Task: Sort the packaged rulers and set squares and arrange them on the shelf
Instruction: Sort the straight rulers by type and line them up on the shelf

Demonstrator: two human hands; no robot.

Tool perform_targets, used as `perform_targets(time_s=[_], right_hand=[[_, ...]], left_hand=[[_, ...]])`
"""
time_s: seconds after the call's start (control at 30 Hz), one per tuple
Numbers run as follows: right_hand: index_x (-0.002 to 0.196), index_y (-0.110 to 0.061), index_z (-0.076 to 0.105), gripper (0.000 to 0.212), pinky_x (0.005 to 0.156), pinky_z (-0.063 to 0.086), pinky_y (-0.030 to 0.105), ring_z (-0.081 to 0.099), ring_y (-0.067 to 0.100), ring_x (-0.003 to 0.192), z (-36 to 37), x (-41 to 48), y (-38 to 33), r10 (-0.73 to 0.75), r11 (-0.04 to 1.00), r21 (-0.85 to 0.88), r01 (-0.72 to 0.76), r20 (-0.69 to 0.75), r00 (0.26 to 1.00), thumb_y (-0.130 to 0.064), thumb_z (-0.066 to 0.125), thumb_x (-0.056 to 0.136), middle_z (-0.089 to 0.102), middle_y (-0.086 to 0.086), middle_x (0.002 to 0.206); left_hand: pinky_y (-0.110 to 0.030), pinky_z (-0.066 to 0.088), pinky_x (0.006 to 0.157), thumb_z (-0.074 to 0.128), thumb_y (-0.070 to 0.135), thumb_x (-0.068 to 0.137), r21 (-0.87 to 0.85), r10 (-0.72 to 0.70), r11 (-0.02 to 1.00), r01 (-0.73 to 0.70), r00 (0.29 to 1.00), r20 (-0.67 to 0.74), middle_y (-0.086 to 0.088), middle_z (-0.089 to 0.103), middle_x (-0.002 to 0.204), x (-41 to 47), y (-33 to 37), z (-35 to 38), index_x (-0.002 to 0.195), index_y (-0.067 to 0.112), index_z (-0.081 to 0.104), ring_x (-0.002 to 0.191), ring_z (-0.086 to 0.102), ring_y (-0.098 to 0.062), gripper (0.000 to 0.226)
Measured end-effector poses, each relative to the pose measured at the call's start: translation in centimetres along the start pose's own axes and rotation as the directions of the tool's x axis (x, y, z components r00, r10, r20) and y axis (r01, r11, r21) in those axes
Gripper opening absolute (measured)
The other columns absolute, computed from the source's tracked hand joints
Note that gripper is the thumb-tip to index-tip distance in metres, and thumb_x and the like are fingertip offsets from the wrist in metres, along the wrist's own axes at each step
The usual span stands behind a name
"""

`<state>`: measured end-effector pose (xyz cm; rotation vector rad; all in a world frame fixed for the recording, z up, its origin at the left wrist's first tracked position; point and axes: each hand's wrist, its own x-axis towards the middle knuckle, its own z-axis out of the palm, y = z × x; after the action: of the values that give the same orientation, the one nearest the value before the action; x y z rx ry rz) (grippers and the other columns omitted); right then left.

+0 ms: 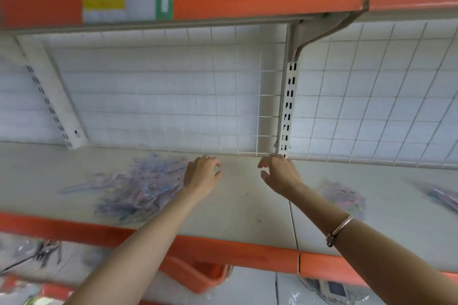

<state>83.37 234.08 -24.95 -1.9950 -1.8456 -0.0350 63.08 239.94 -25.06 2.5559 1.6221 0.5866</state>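
From my feed the packaged rulers and set squares (141, 186) lie in a loose, blurred heap on the left of the shelf (247, 205), with a smaller pile (344, 199) to the right and another pile (443, 197) at the far right edge. The left hand (202, 173) hovers just beside the big heap's right edge, fingers loosely curled and grasping nothing. The right hand (277, 173) is equally released, near the foot of the slotted upright (288, 106) at the wire grid (223, 106). A bracelet (339, 230) circles the right forearm. An orange basket (198, 277) sits on the level below.
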Motion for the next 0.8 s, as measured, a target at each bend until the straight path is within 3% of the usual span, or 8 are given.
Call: perform_targets(time_s=[0.13, 0.3, 0.43, 0.57, 0.7, 0.8], right_hand=[[0.113, -0.021, 0.064, 0.026, 0.093, 0.036, 0.029, 0.053, 0.021, 0.113, 2.6, 1.5, -5.1, -0.051, 0.999, 0.013, 0.051, 0.038, 0.998, -0.018, 0.053, 0.089, 0.062, 0.002, 0.115], [0.115, -0.02, 0.062, 0.028, 0.096, 0.035, 0.03, 0.051, 0.021, 0.116, 5.1, 3.0, -10.7, -0.105, 0.994, 0.024, 0.104, 0.067, 0.992, -0.019, 0.051, 0.09, 0.06, 0.002, 0.119], [0.117, -0.02, 0.061, 0.029, 0.097, 0.036, 0.031, 0.051, 0.022, 0.116, 6.4, 3.7, -14.2, -0.137, 0.99, 0.052, 0.132, 0.099, 0.986, -0.022, 0.053, 0.089, 0.06, 0.003, 0.118], [0.124, -0.02, 0.056, 0.037, 0.1, 0.035, 0.033, 0.047, 0.023, 0.12, 7.5, 3.8, -16.8, -0.172, 0.984, 0.069, 0.163, 0.165, 0.971, -0.027, 0.057, 0.088, 0.057, 0.003, 0.125], [0.135, -0.021, 0.047, 0.052, 0.105, 0.034, 0.037, 0.041, 0.026, 0.128, 8.2, 3.8, -18.3, -0.184, 0.982, 0.084, 0.167, 0.259, 0.948, -0.034, 0.06, 0.086, 0.05, 0.006, 0.135], [0.142, -0.026, 0.04, 0.061, 0.107, 0.03, 0.041, 0.036, 0.027, 0.132, 8.7, 3.7, -18.7, -0.184, 0.982, 0.093, 0.162, 0.331, 0.926, -0.043, 0.059, 0.087, 0.044, 0.004, 0.143]], left_hand=[[-0.032, 0.045, 0.086, 0.055, 0.029, 0.091, 0.005, -0.037, 0.999, 0.037, 0.999, -0.007, -0.003, 0.062, 0.118, -0.9, -5.5, -1.7, 0.116, 0.024, 0.065, 0.11, 0.057, -0.024, 0.027], [-0.032, 0.041, 0.094, 0.057, 0.035, 0.091, 0.071, -0.049, 0.997, 0.043, 0.995, 0.083, -0.003, 0.055, 0.13, -1.6, -10.9, -3.4, 0.13, 0.021, 0.054, 0.119, 0.05, -0.023, 0.041], [-0.038, 0.035, 0.105, 0.059, 0.06, 0.083, 0.099, -0.083, 0.993, 0.062, 0.972, 0.221, -0.001, 0.042, 0.145, -2.1, -13.9, -4.2, 0.142, 0.025, 0.04, 0.133, 0.036, -0.024, 0.071], [-0.05, 0.024, 0.112, 0.058, 0.076, 0.072, 0.115, -0.137, 0.988, 0.098, 0.902, 0.41, 0.0, 0.021, 0.157, -2.7, -15.9, -4.5, 0.15, 0.029, 0.022, 0.143, 0.017, -0.027, 0.098], [-0.051, 0.021, 0.115, 0.055, 0.072, 0.077, 0.078, -0.104, 0.994, 0.076, 0.881, 0.462, 0.0, 0.013, 0.159, -2.9, -17.1, -4.4, 0.152, 0.027, 0.018, 0.145, 0.012, -0.029, 0.095], [-0.04, 0.029, 0.11, 0.059, 0.065, 0.08, 0.031, -0.056, 0.998, 0.047, 0.914, 0.402, -0.004, 0.031, 0.154, -2.4, -17.8, -4.4, 0.149, 0.023, 0.032, 0.14, 0.029, -0.026, 0.085]])
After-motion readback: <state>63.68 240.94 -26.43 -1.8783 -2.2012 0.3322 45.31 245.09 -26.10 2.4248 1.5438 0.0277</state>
